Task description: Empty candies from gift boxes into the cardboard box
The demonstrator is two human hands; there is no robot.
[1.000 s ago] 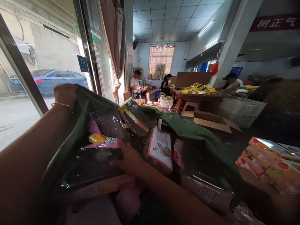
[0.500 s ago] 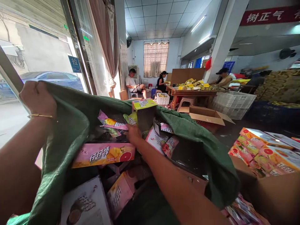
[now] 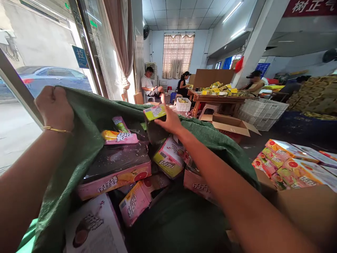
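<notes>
Head view: gripping a yellow-green box (image 3: pixel 155 112) over a green sack (image 3: pixel 86 140) crammed with snack cartons.

Left hand (image 3: pixel 54 109) clenching the sack's rim high, right hand (image 3: pixel 170 121) closing on the box at the far lip; risking a slump and spill of the pink carton (image 3: pixel 116 175) below the left hand should that rim slip. Leaving little room: glass door (image 3: pixel 39 52) crowding left, stacked packs (image 3: pixel 289 165) right of the right arm, open air only above.
</notes>
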